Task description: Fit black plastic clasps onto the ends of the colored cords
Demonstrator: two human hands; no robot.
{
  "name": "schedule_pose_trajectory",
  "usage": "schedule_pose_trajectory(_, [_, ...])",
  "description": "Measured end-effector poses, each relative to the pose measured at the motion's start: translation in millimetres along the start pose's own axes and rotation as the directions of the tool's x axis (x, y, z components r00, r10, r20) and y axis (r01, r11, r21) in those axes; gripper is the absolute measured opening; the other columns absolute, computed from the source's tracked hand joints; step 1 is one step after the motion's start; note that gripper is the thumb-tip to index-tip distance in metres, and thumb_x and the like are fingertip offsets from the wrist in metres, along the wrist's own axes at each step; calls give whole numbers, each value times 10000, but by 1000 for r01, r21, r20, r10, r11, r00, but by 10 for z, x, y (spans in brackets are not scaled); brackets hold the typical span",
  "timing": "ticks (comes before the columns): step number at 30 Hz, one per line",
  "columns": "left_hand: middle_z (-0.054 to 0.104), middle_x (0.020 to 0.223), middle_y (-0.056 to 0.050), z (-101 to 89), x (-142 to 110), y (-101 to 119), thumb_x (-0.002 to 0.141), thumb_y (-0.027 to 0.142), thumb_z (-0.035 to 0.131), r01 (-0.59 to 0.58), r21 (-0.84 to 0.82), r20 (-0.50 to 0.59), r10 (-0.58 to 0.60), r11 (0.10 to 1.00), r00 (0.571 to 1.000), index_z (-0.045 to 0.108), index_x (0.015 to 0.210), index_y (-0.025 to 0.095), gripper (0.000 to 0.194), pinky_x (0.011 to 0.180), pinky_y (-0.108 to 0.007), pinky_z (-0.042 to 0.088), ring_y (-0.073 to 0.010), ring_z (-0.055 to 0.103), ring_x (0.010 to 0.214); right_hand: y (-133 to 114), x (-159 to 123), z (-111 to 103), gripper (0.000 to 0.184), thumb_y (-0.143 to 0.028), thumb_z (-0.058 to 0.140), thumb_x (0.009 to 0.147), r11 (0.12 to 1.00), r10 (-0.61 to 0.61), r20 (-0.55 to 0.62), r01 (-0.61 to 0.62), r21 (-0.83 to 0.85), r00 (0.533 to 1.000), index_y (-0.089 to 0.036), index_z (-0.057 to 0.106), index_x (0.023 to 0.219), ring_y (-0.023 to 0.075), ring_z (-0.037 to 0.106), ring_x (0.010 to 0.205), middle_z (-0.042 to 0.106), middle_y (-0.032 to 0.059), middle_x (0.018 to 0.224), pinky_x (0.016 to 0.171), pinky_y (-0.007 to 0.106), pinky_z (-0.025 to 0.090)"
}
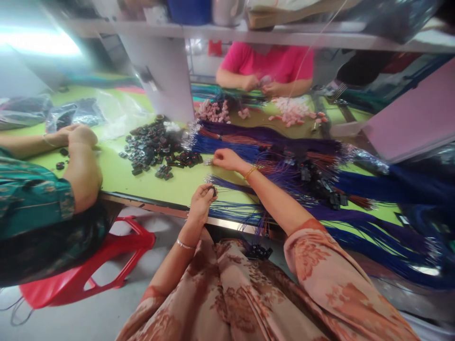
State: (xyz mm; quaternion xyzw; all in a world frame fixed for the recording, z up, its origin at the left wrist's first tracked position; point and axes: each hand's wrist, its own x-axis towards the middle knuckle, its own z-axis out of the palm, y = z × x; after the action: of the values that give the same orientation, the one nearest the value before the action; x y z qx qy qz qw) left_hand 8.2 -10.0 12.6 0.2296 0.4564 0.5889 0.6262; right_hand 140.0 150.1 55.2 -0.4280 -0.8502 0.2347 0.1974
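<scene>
My left hand (201,204), at the table's front edge, pinches a small black connector housing (212,191) between thumb and fingers. Further back, my right hand (227,160) has its fingers curled together at the metal-tipped ends of the blue wires (231,148); what is in its fingertips is too small to make out. Between the hands lies a thin bundle of dark wires (232,183), its silvery tips pointing left. Left of my right hand spreads a pile of black connector housings (152,144).
Purple wires (284,132) and black connectors (320,182) cover the table to the right. Pink connectors (213,112) lie at the back before a person in a pink shirt (265,61). A co-worker's arm (83,166) rests at left, near a red stool (88,270). A shelf (199,32) hangs overhead.
</scene>
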Motion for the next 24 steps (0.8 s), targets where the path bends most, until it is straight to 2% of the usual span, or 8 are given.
schedule_pose_trajectory(4, [641,796,-7,4,-2,3,629,248,786,7,-2,2,-7,1000,1000,612,914,178,342,733,-254,489,-103,604,739,-125,-105,-3,144,-208,516,725,987,-64,-36,69,144,997,-123,631,737,96,477,605,607,-7,674,593,202,332])
schedule_pose_trajectory(11, [628,826,-12,18,18,-23,677,230,741,-9,-27,-20,8,1000,1000,599,935,182,298,722,-246,480,-109,600,772,-253,-633,56,117,-224,522,706,958,-44,-75,63,280,996,-136,600,700,85,441,579,561,-23,637,564,204,317])
schedule_pose_trajectory(16, [631,863,-22,27,30,-33,716,225,711,-4,-41,-4,4,999,1000,601,944,186,256,754,-247,483,-108,599,792,-259,-865,162,97,-220,526,714,964,-27,-76,46,261,997,-149,582,678,83,418,550,528,-36,599,545,208,293])
schedule_pose_trajectory(24, [613,896,-31,-6,80,-70,729,208,696,3,-52,11,-3,999,1000,609,937,175,227,764,-247,493,-112,601,809,-328,-958,194,70,-208,551,743,992,-77,-105,87,96,991,-162,603,734,109,454,610,587,2,697,578,232,301])
